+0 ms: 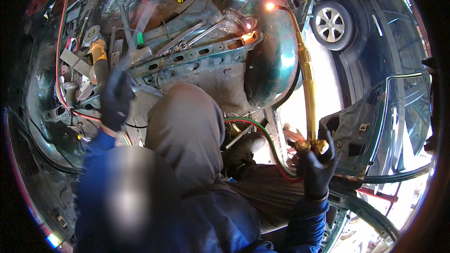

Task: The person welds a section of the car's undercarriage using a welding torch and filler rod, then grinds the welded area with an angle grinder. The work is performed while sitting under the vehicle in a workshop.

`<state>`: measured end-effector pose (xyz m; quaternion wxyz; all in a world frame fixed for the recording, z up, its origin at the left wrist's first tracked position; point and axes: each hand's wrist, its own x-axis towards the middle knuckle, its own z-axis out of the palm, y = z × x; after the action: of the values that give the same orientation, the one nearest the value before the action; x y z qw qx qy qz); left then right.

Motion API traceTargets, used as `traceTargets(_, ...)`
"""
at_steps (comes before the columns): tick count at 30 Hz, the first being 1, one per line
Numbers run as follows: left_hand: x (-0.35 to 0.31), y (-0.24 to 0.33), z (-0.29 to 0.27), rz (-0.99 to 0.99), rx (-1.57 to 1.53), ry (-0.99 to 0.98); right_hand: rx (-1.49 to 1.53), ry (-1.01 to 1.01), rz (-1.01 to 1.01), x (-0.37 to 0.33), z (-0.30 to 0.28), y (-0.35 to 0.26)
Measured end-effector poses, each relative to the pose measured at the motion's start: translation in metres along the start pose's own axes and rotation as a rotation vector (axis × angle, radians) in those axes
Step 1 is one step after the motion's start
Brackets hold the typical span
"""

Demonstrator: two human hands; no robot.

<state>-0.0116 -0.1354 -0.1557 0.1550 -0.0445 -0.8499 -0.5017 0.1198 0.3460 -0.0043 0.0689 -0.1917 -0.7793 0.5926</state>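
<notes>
My right hand (318, 166), in a black glove, is closed round the valve end of a long brass torch (307, 84). The torch points up and away, and its bent tip (274, 7) has a bright glow at the end. A red and green hose (262, 131) runs toward that hand. Left of the tip, a spot on the green metal body panel (247, 36) glows orange with a small flame. My left hand (117, 96), also gloved, is smeared by motion beside a grey metal hammer-like head (139, 55); whether it holds it, I cannot tell.
A yellow angle grinder (99, 54) lies at the left among scattered metal tools and discs. A wrench (201, 35) rests along the perforated rail (192, 55). My grey-clad knee (187, 126) rises in the middle. A dark car with a silver wheel (330, 23) stands at the right.
</notes>
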Motion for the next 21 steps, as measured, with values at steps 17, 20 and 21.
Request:
traceTargets(17, -0.063, -0.175, 0.246, 0.335, 0.614, -0.695, -0.314, 0.136, -0.218, 0.016, 0.010, 0.009)
traceTargets(20, -0.061, -0.143, 0.237, 0.269, 0.634, -0.741, -0.298, 0.161, -0.185, 0.018, 0.007, 0.007)
traceTargets(21, -0.067, -0.142, 0.230, 0.236, 0.642, -0.745, -0.282, 0.140, -0.193, 0.020, 0.006, 0.011)
